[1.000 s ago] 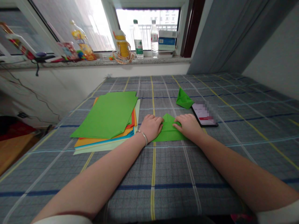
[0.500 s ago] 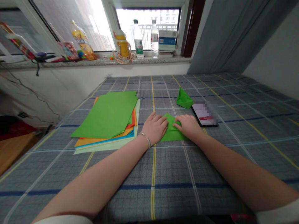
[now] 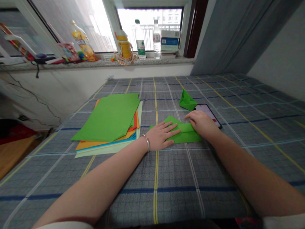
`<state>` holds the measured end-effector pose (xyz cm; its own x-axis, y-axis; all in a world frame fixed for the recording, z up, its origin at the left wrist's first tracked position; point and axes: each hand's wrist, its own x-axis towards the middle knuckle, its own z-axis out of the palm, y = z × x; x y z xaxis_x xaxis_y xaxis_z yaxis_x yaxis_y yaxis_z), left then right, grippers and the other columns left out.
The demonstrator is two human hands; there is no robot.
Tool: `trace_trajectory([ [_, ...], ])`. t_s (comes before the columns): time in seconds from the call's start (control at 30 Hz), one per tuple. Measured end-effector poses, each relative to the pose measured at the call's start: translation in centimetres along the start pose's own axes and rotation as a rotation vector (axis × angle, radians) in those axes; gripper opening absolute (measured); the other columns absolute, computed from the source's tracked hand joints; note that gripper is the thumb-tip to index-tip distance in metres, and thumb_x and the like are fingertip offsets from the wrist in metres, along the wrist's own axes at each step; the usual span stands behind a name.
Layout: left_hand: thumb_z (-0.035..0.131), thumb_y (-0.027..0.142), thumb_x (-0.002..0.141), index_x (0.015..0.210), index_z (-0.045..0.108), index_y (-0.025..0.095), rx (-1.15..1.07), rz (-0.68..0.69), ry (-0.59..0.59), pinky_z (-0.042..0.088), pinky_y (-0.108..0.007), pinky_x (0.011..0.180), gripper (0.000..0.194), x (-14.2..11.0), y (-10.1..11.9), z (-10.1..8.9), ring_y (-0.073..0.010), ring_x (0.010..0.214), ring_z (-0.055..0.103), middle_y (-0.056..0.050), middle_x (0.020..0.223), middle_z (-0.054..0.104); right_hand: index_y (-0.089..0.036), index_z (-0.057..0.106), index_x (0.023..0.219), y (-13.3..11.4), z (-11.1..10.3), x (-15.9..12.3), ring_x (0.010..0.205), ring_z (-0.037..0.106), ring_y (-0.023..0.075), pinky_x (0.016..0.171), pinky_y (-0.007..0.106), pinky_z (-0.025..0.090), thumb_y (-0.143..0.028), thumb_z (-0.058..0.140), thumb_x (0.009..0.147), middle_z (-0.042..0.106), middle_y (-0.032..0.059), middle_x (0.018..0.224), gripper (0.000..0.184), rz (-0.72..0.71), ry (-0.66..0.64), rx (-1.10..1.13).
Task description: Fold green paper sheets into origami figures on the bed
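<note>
A sheet of green paper (image 3: 183, 136), folded with a peak at the top and a flat band along the bottom, lies on the checked cloth. Spread flat over its left part is my left hand (image 3: 162, 135), open, pressing it down. At the upper right of the sheet my right hand (image 3: 202, 124) has loosely bent fingers, slightly apart, with nothing visible between them. That hand also covers part of a phone (image 3: 207, 111). Behind it stands a small folded green paper shape (image 3: 187, 101) with a pointed top.
To the left lies a stack of coloured paper, a green sheet (image 3: 109, 117) on top. The checked cloth (image 3: 133, 184) covers the whole surface. On the windowsill (image 3: 100, 64) are bottles, a yellow drinking cup (image 3: 125, 47) and a box (image 3: 170, 41).
My left hand has spread out flatter over the folded paper. My right hand has moved right and up, off the sheet's middle, uncovering more of the paper and covering part of the phone.
</note>
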<state>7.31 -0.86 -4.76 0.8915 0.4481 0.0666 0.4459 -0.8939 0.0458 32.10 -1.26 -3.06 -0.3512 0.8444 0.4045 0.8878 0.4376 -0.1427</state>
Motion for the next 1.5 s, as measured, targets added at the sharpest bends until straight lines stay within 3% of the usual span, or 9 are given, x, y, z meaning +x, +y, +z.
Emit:
trace_trajectory([
  [0.13, 0.036, 0.046, 0.096, 0.146, 0.033, 0.024, 0.001, -0.006, -0.001, 0.019, -0.047, 0.116, 0.055, 0.0, 0.0, 0.1, -0.028, 0.143, 0.022, -0.006, 0.154, 0.027, -0.018, 0.071, 0.087, 0.6, -1.7, -0.4, 0.089, 0.063, 0.0191, 0.083, 0.032, 0.048, -0.014, 0.05, 0.086, 0.07, 0.0069, 0.092, 0.021, 0.019, 0.101, 0.141],
  [0.23, 0.036, 0.047, 0.096, 0.146, 0.032, 0.023, -0.018, -0.009, -0.005, 0.017, -0.047, 0.116, 0.056, 0.1, -0.1, 0.2, -0.0278, 0.143, 0.021, -0.007, 0.155, 0.026, -0.019, 0.071, 0.086, 0.1, -1.5, -0.6, 0.086, 0.063, 0.0167, 0.081, 0.03, 0.049, -0.013, 0.049, 0.087, 0.07, 0.0051, 0.09, 0.023, -0.105, 0.021, 0.214],
  [0.37, 0.035, 0.05, 0.095, 0.148, 0.026, 0.019, -0.062, -0.018, -0.024, 0.017, -0.047, 0.116, 0.063, 0.2, -0.3, 0.2, -0.0277, 0.144, 0.02, -0.008, 0.155, 0.024, -0.021, 0.072, 0.094, -1.7, -0.4, -0.8, 0.09, 0.062, 0.0188, 0.083, 0.033, 0.048, -0.019, 0.053, 0.088, 0.071, 0.0059, 0.095, 0.019, -0.33, -0.156, 0.136],
  [0.5, 0.036, 0.053, 0.093, 0.148, 0.025, 0.015, -0.092, -0.04, -0.043, 0.015, -0.045, 0.117, 0.068, 0.3, -0.4, 0.1, -0.027, 0.144, 0.019, -0.01, 0.156, 0.023, -0.021, 0.071, 0.097, -3.4, -0.1, -1.1, 0.094, 0.062, 0.0201, 0.082, 0.033, 0.048, -0.016, 0.054, 0.088, 0.07, 0.0057, 0.102, 0.02, -0.387, -0.212, 0.044],
  [0.6, 0.037, 0.052, 0.093, 0.148, 0.023, 0.014, -0.103, -0.046, -0.054, 0.014, -0.045, 0.117, 0.069, 0.3, -0.4, 0.0, -0.0266, 0.145, 0.017, -0.009, 0.156, 0.022, -0.02, 0.07, 0.101, -3.7, -0.3, -1.2, 0.096, 0.062, 0.0205, 0.083, 0.033, 0.047, -0.015, 0.055, 0.087, 0.07, 0.0061, 0.105, 0.022, -0.372, -0.216, 0.006],
  [0.83, 0.038, 0.051, 0.094, 0.149, 0.02, 0.016, -0.099, -0.027, -0.04, 0.015, -0.046, 0.116, 0.068, 0.2, -0.5, 0.0, -0.0272, 0.144, 0.018, -0.01, 0.156, 0.022, -0.023, 0.073, 0.09, -3.6, -1.2, -1.3, 0.093, 0.062, 0.0191, 0.079, 0.03, 0.046, -0.019, 0.052, 0.088, 0.07, 0.0042, 0.101, 0.021, -0.275, -0.295, -0.055],
  [1.07, 0.04, 0.047, 0.095, 0.144, 0.034, 0.03, -0.059, 0.009, -0.012, 0.019, -0.049, 0.114, 0.053, 0.2, -0.5, 0.2, -0.0279, 0.143, 0.022, -0.006, 0.155, 0.025, -0.023, 0.073, 0.075, -3.1, -2.3, -1.2, 0.082, 0.062, 0.0172, 0.063, 0.027, 0.041, -0.019, 0.052, 0.084, 0.071, 0.0039, 0.092, 0.023, -0.159, -0.383, -0.143],
  [1.5, 0.041, 0.046, 0.094, 0.143, 0.036, 0.03, -0.065, -0.005, -0.017, 0.018, -0.049, 0.115, 0.052, 0.2, -0.3, 0.0, -0.0263, 0.143, 0.023, -0.006, 0.155, 0.027, -0.02, 0.073, 0.071, -2.7, -4.1, -1.3, 0.074, 0.065, 0.0199, 0.054, 0.028, 0.038, -0.02, 0.053, 0.082, 0.071, 0.0098, 0.088, 0.023, 0.061, -0.514, -0.27],
])
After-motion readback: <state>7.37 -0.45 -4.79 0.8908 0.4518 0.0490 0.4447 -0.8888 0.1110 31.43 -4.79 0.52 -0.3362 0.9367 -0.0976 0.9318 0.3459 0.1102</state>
